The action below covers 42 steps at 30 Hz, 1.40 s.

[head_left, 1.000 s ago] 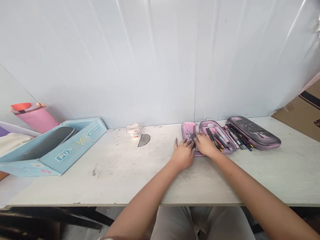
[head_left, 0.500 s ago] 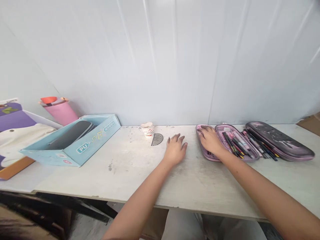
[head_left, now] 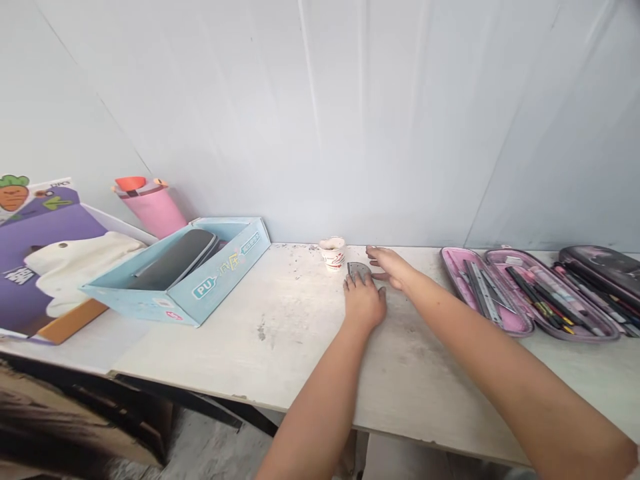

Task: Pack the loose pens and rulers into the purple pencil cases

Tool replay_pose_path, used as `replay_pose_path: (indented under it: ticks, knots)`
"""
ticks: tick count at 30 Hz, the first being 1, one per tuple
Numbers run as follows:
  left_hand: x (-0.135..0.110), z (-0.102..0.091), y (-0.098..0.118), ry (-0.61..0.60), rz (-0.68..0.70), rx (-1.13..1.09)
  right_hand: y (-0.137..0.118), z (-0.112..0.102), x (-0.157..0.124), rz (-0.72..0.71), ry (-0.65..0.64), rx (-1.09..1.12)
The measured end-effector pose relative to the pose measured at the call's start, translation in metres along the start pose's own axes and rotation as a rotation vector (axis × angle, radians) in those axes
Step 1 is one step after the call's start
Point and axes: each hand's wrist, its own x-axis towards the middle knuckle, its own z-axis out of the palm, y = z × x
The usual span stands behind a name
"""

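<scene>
- protractor (head_left: 356, 268): flat on the table (head_left: 310, 347), just right of the paper cup (head_left: 333, 256)
- left hand (head_left: 364, 301): fingers spread, fingertips at its near edge
- right hand (head_left: 395, 267): fingers parted, just right of it; contact unclear

Thin, grey, half-round protractor (head_left: 359, 267) lying flat on the whitish, scuffed tabletop (head_left: 300, 347), toward its far side. From where I stand, its straight edge is turned to the left and its curve faces away and to the right. The fingers of the left hand (head_left: 364, 303) cover its near part, so only the far portion shows. The right hand (head_left: 395, 268) is just beside its right end; whether they touch is unclear. Its markings are too small to read.
</scene>
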Motion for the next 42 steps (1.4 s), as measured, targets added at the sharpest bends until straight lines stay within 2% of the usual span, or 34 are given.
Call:
replay_pose_path:
  ticks: [5, 8, 10, 12, 16, 19, 22, 25, 29, 32, 37, 42]
  knots:
    - [-0.001, -0.007, 0.007, -0.026, 0.104, -0.214, 0.011, 0.004, 0.000, 0.085, 0.008, -0.064]
    - [-0.005, -0.012, 0.010, -0.021, 0.218, -0.342, 0.020, -0.010, -0.006, 0.049, 0.065, -0.155]
    - [-0.009, -0.015, 0.013, 0.016, 0.294, -0.394, 0.026, -0.032, -0.013, 0.009, 0.133, -0.209]
    - [-0.014, -0.018, 0.019, 0.029, 0.352, -0.426, 0.033, -0.063, -0.022, -0.016, 0.226, -0.261]
    - [-0.015, -0.016, 0.043, 0.025, 0.494, -0.382, 0.055, -0.129, -0.046, -0.002, 0.413, -0.378]
    - [-0.009, -0.010, 0.072, 0.031, 0.649, -0.231, 0.071, -0.159, -0.064, 0.006, 0.411, -0.460]
    - [-0.003, -0.008, 0.094, 0.035, 0.719, -0.067, 0.080, -0.182, -0.081, -0.035, 0.354, -0.541]
    - [0.001, -0.013, 0.101, 0.047, 0.751, 0.054, 0.087, -0.211, -0.100, -0.036, 0.373, -0.617]
    - [0.007, -0.022, 0.097, -0.007, 0.820, 0.136, 0.103, -0.247, -0.123, 0.052, 0.428, -0.698]
    - [0.012, -0.024, 0.099, -0.047, 0.847, 0.157, 0.117, -0.257, -0.132, 0.124, 0.453, -0.752]
    - [0.012, -0.022, 0.111, -0.024, 0.839, 0.149, 0.129, -0.256, -0.133, 0.175, 0.459, -0.841]
    - [-0.016, -0.038, 0.109, -0.071, 0.883, 0.088, 0.131, -0.255, -0.131, 0.138, 0.370, -0.824]
